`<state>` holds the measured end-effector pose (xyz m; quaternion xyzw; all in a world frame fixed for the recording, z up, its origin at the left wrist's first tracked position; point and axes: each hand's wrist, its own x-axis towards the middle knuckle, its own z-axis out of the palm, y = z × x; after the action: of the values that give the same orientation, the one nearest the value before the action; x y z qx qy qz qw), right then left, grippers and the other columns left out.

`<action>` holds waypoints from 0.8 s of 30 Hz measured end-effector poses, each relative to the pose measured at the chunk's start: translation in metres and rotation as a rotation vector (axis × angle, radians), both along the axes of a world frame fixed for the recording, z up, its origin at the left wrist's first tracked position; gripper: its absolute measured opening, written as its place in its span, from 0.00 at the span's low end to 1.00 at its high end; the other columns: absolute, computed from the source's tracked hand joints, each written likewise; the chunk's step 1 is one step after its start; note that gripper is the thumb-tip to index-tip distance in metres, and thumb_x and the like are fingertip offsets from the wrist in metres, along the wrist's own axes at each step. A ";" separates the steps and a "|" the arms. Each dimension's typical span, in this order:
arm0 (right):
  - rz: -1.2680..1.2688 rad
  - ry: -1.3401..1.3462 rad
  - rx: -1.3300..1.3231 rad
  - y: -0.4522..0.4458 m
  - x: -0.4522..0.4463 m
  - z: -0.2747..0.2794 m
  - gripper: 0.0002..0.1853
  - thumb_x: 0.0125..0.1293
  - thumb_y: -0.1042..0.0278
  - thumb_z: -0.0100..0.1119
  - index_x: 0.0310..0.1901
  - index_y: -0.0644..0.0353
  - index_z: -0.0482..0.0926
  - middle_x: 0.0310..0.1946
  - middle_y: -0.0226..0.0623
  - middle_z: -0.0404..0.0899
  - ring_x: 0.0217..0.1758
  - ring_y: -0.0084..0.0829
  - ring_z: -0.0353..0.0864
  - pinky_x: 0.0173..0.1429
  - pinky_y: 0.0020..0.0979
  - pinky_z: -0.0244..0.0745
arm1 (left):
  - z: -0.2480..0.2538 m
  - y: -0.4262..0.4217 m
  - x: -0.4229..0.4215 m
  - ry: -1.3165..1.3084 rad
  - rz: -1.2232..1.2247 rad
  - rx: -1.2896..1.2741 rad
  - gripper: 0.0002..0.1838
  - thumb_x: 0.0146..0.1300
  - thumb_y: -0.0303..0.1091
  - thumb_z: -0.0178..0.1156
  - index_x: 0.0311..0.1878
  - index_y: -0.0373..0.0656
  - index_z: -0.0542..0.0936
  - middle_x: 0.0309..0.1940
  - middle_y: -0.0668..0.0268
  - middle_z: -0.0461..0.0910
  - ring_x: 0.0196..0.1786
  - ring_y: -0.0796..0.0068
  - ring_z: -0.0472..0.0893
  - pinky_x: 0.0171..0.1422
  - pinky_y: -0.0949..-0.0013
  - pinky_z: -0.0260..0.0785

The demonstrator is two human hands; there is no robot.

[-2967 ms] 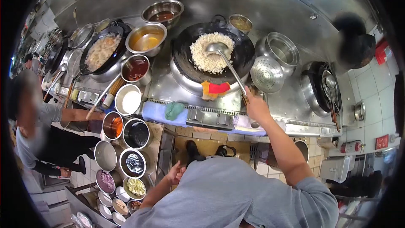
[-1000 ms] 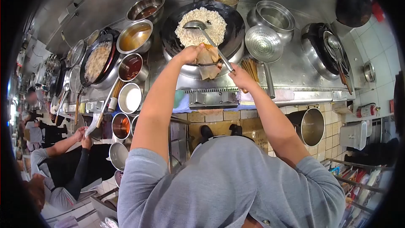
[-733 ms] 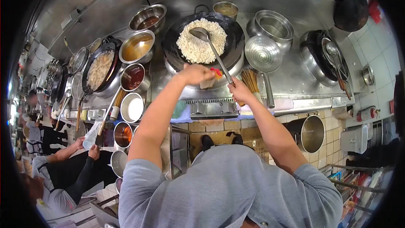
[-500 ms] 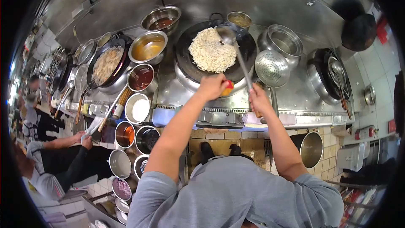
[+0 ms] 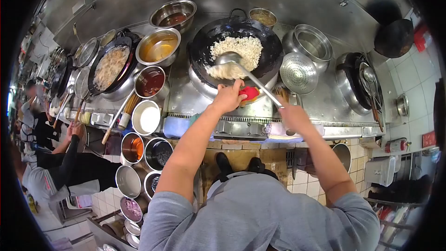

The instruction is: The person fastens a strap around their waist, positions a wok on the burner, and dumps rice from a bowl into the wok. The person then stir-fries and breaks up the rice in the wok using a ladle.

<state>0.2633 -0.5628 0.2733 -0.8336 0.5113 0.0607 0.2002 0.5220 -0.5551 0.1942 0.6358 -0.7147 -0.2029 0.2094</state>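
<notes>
A large black wok (image 5: 274, 49) holds pale rice-like grains (image 5: 246, 49), some of them smeared by motion near its front wall. My right hand (image 5: 295, 118) is closed round the handle of a long metal ladle (image 5: 229, 57), whose bowl lies among the grains. At the wok's front rim, my left hand (image 5: 228, 96) is closed on a red and yellow cloth (image 5: 249, 94); part of the grip is hidden behind the fingers.
Left of the wok stand metal bowls (image 5: 159, 46) of liquid and a second wok (image 5: 111, 67) with bubbling food. A perforated strainer (image 5: 298, 73) and a pot (image 5: 312, 42) are on the right. Several sauce pots (image 5: 133, 148) stand front left, near a co-worker (image 5: 51, 176).
The ladle bowl has moved from the far side of the wok toward its front left. The grains have shifted. My left hand stays at the rim. The co-worker's hands have moved up and left.
</notes>
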 end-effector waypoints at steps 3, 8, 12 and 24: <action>-0.058 0.050 -0.105 -0.020 -0.014 -0.002 0.27 0.71 0.64 0.47 0.71 0.51 0.60 0.35 0.55 0.82 0.40 0.54 0.82 0.46 0.52 0.74 | 0.001 -0.010 0.008 -0.015 -0.156 0.034 0.19 0.69 0.49 0.54 0.53 0.45 0.69 0.37 0.52 0.83 0.46 0.55 0.82 0.56 0.51 0.63; -0.215 -0.168 -0.113 -0.036 0.055 -0.063 0.27 0.70 0.62 0.50 0.70 0.48 0.63 0.37 0.54 0.82 0.41 0.55 0.82 0.48 0.51 0.74 | -0.017 -0.032 0.030 0.913 0.128 0.218 0.22 0.70 0.55 0.48 0.49 0.46 0.76 0.41 0.61 0.84 0.49 0.56 0.82 0.58 0.48 0.63; -0.119 -0.290 -0.020 -0.003 0.009 -0.045 0.27 0.69 0.65 0.50 0.70 0.52 0.62 0.37 0.54 0.82 0.41 0.54 0.82 0.47 0.47 0.75 | -0.003 -0.019 0.010 0.193 -0.047 0.036 0.20 0.70 0.53 0.49 0.49 0.45 0.75 0.42 0.55 0.83 0.47 0.54 0.81 0.56 0.49 0.62; 0.020 -0.037 0.010 0.107 -0.098 0.183 0.33 0.59 0.73 0.58 0.69 0.53 0.65 0.30 0.45 0.81 0.32 0.49 0.80 0.39 0.42 0.73 | 0.036 0.019 -0.041 -0.171 -0.031 -0.006 0.22 0.68 0.55 0.51 0.36 0.45 0.82 0.25 0.56 0.83 0.35 0.54 0.82 0.49 0.53 0.64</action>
<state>0.1649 -0.4560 0.4559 -0.8387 0.4986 0.0499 0.2133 0.4813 -0.5361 0.2301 0.6391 -0.7402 -0.1487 0.1465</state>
